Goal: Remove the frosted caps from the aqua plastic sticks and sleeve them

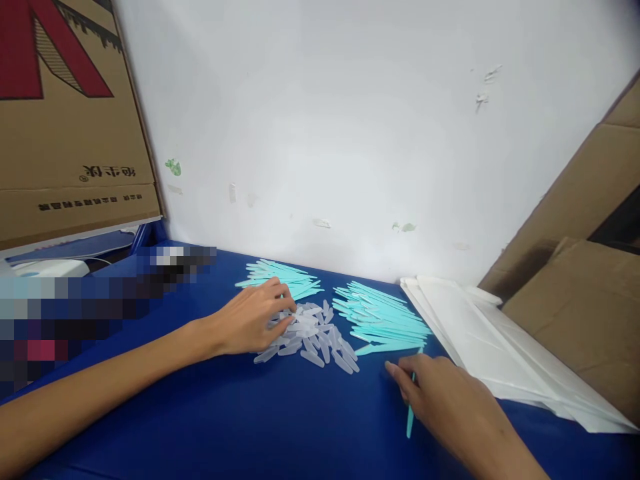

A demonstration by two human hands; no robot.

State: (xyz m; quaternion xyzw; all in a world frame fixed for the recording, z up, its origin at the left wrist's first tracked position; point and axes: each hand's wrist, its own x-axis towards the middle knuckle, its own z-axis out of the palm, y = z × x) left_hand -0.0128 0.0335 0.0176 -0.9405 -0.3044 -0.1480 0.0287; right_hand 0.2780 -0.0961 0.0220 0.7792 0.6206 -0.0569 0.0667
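Observation:
My left hand (263, 313) reaches over the left side of a heap of translucent whitish pieces (313, 333), its fingers curled at the pieces; whether a piece is between the fingertips is too small to tell. In my right hand (425, 383) is a thin turquoise stick (411, 420), its lower end sticking out below the fingers. Just beyond that hand lies a pile of turquoise sticks (380, 313). Behind my left hand is another pile of similar turquoise sticks (280, 277), partly covered by the hand.
White flat sheets or bags (465, 333) lie at the right of the blue table (280, 427). Cardboard (575, 320) stands beyond them. A large printed carton (75, 133) is at the upper left, and a pale wall (350, 133) rises behind. A pixelated area covers the left.

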